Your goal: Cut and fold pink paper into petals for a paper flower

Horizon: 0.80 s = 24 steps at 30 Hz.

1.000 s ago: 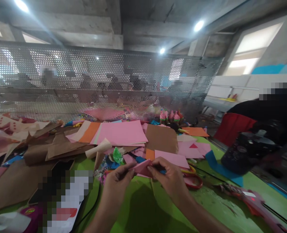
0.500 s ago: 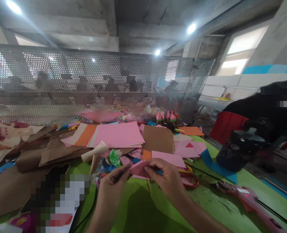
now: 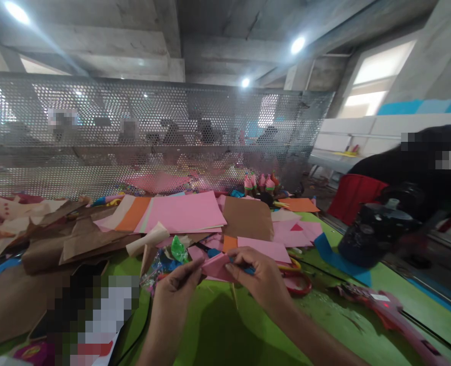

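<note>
A small folded piece of pink paper (image 3: 216,266) is held up between both hands, just above the green table (image 3: 217,325). My left hand (image 3: 179,284) pinches its left end between thumb and fingers. On the right end, my right hand (image 3: 258,272) has a pinch grip with thumb and forefinger. Red-handled scissors (image 3: 297,284) lie right beside my right hand, partly covered by it. Beyond the hands lie pink sheets (image 3: 265,249) and a crumpled green foil piece (image 3: 178,249).
A pink glue gun (image 3: 391,310) with its cord lies at the right. A dark water bottle (image 3: 373,234) stands behind it. Brown paper (image 3: 15,295) and a phone (image 3: 68,300) cover the left. A perforated metal screen (image 3: 152,132) edges the back. A person in black (image 3: 393,157) sits at the right.
The view has shifted slightly. Both hands keep their pinch on the pink paper, which now shows a little more of its face, tilted between the fingers.
</note>
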Motion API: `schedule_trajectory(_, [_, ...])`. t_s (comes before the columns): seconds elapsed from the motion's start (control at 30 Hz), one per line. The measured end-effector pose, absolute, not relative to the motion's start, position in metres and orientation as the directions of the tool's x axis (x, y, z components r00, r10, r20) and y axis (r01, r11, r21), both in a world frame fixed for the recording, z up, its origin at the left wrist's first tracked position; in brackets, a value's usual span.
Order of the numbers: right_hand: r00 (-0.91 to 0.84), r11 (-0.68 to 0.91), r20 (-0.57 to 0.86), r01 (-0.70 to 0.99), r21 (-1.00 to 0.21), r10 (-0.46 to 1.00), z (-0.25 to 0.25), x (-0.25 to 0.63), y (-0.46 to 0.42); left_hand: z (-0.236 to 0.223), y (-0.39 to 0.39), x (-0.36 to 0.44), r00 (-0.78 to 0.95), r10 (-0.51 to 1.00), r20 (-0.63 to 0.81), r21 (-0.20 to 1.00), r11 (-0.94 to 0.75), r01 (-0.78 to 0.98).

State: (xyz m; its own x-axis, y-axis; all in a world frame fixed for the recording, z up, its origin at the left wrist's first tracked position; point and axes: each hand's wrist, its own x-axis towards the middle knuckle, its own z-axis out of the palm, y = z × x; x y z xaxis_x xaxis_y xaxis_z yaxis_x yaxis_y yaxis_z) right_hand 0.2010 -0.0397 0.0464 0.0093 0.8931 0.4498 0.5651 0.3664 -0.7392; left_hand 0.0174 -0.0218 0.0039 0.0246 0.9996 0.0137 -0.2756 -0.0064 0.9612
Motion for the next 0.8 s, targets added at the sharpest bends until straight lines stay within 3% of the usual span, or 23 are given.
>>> schedule_trajectory(0.13, [0.019, 0.277, 0.322, 0.464, -0.841, 0.946, 0.044, 0.202, -0.038, 0.005, -0.021, 0.018, 0.007, 0.999, 0.048, 0.975, -0.046, -0.218])
schedule_trajectory(0.3, [-0.054, 0.259, 0.254, 0.265, -0.929, 0.966, 0.043, 0.201, -0.035, 0.012, -0.025, 0.019, 0.012, 0.981, 0.191, 0.978, -0.189, -0.093])
schedule_trajectory(0.57, [0.012, 0.232, 0.247, 0.305, -0.924, 0.969, 0.045, 0.199, -0.035, 0.011, -0.023, 0.02, 0.153, 0.983, 0.106, 0.98, -0.077, -0.184])
schedule_trajectory(0.8, [0.023, 0.259, 0.272, 0.233, -0.937, 0.962, 0.033, 0.208, -0.03, 0.014, -0.021, 0.019, 0.154, 0.978, 0.141, 0.978, -0.114, -0.173])
